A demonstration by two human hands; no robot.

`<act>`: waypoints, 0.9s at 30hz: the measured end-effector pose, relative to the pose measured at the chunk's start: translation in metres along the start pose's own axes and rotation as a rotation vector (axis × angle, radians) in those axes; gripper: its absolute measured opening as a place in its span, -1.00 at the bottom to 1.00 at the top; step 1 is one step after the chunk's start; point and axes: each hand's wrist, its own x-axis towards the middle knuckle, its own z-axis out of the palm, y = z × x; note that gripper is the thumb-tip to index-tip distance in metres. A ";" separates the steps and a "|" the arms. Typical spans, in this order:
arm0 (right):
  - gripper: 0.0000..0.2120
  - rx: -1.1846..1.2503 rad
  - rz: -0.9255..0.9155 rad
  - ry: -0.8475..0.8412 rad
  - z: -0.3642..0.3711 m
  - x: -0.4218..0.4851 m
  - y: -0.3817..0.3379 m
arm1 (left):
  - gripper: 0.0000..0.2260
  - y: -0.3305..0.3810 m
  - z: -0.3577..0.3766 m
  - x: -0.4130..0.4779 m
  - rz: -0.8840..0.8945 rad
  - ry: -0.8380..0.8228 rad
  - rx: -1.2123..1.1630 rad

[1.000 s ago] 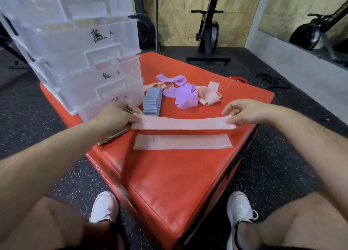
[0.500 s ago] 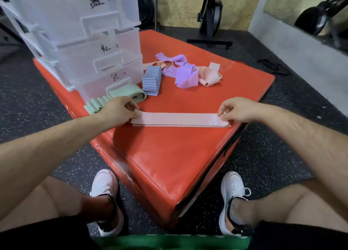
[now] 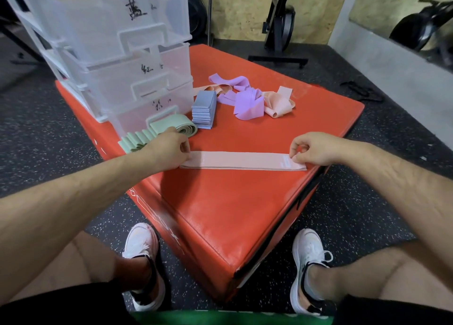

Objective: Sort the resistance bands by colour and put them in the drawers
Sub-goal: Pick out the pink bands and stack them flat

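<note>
**Pink bands being squared up**

The clear drawers point(image 3: 127, 62) stand at the far left of the red pad point(image 3: 220, 214). The left hand point(image 3: 169, 150), fingers curled, pinches the left end of the flat pink bands point(image 3: 242, 160), which lie near the pad's front edge. The right hand point(image 3: 311, 149) pinches the right end between thumb and forefinger. Next, probably, they need folding, then the matching drawer needs opening.

matt cloth bands point(image 3: 242, 160), glossy vinyl box point(image 3: 220, 214), translucent plastic drawers point(image 3: 117, 55)

Red box point(image 3: 220, 209) bare at my near corner, drawers point(image 3: 117, 55) walling its left edge, loose bands point(image 3: 250, 101) cluttering the middle
</note>
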 end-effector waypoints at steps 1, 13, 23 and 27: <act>-0.94 -0.018 -0.008 0.008 -0.002 0.001 0.000 | -0.96 0.003 -0.002 0.001 -0.009 0.001 0.017; -0.73 0.046 -0.071 0.204 -0.028 0.065 -0.012 | -0.80 0.093 -0.013 0.080 0.207 0.120 -0.091; -0.62 -0.073 0.018 0.144 -0.016 0.130 0.007 | -0.74 0.131 0.009 0.142 0.274 0.004 -0.083; -0.70 0.006 -0.027 0.246 -0.019 0.139 0.011 | -0.73 0.131 0.014 0.149 0.217 -0.056 -0.114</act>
